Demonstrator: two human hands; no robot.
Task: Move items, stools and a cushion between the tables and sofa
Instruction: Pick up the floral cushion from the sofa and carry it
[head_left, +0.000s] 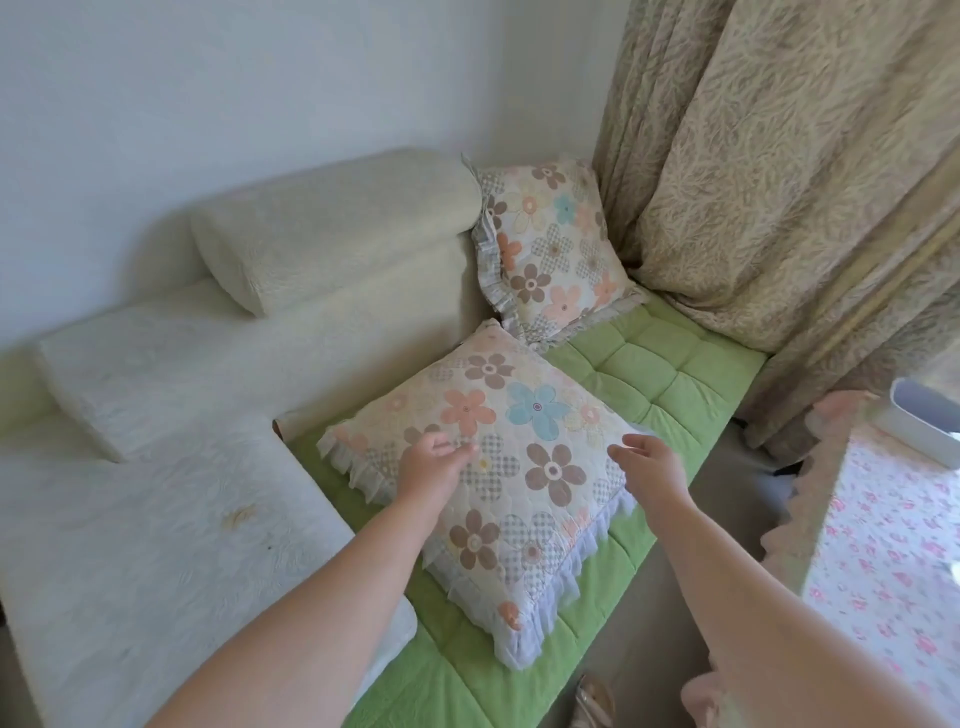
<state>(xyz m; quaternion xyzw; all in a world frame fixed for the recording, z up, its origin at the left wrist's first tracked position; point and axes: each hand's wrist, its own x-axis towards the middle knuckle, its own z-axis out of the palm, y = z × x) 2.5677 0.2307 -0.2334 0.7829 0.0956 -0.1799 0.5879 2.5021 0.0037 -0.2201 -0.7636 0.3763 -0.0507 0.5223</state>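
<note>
I see the sofa (171, 395) filling most of the view, draped in a cream quilted cover, with a green tufted seat pad (670, 379) running along its front edge toward the far corner. A heavy patterned curtain (769, 171) hangs down behind that far corner. At the right side, the near corner of a worktop (883, 545) shows, under a pink floral cloth with a scalloped edge, and a white tub (919, 421) sits at its far edge.

The floral cushion (519, 457), frilled all round, lies flat on the green pad near the front edge of the sofa. A second floral cushion (550, 244) leans upright in the far corner, its lower corner just beside the first.

My left hand (434, 465) is over the cushion's left side, grip spread loosely with the fingers uncurled; I cannot tell whether it touches the fabric. My right hand (652, 470) is at the cushion's right edge, grip also spread, fingers apart and closed on nothing.
</note>
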